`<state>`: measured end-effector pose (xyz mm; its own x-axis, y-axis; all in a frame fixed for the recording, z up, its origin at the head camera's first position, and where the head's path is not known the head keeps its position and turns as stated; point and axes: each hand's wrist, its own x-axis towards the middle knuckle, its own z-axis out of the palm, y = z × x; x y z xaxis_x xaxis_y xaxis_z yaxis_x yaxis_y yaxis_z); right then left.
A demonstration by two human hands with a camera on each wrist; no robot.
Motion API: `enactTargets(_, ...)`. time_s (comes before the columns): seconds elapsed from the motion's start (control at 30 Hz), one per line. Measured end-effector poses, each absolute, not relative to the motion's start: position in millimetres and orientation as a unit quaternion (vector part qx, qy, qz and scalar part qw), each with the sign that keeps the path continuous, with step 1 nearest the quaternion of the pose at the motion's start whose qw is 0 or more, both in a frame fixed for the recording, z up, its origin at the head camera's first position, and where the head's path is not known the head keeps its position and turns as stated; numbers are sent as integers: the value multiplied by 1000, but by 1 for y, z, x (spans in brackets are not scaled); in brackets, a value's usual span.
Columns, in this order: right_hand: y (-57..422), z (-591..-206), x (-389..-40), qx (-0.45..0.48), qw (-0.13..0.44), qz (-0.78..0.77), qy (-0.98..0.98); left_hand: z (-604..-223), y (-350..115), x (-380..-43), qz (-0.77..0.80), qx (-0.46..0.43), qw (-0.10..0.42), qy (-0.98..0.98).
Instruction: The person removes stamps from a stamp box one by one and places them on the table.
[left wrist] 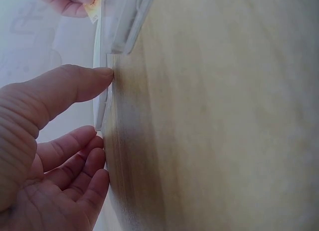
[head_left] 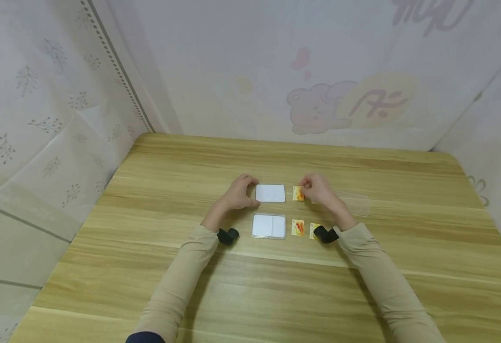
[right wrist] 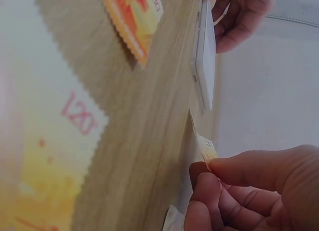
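Note:
My right hand point(head_left: 317, 189) pinches a yellow-orange postage stamp point(head_left: 297, 193) between thumb and forefinger. In the right wrist view this stamp point(right wrist: 207, 145) is tilted, one corner down at the table, with "120" printed on it. At the left end of the upper flat white case point(head_left: 270, 193), my left hand point(head_left: 237, 193) holds the case's opposite edges between thumb and fingers. The left wrist view has the thumb point(left wrist: 70, 86) on the near edge and the fingers point(left wrist: 79, 163) curled at the far corner. A second flat case point(head_left: 269, 226) with a clear rim lies nearer me.
Right of the nearer case lie two more stamps, one red and yellow point(head_left: 297, 227) marked "80", one yellow point(right wrist: 50, 156) marked "120", partly under my right wrist camera point(head_left: 325, 234). A clear plastic sheet point(head_left: 355, 204) lies beneath my right forearm. Curtains enclose the wooden table point(head_left: 259, 295).

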<state>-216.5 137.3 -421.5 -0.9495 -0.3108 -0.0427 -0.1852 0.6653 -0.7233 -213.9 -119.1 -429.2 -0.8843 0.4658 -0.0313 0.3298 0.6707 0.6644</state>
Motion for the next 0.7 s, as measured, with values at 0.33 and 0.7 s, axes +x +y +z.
enactTargets(0.33, 134, -422, -216, -125, 76, -359, 922, -430, -119, -214, 342, 221, 96, 908)
enactTargets(0.7, 130, -419, -215, -110, 77, -315, 939, -430, -119, -214, 338, 222, 99, 909)
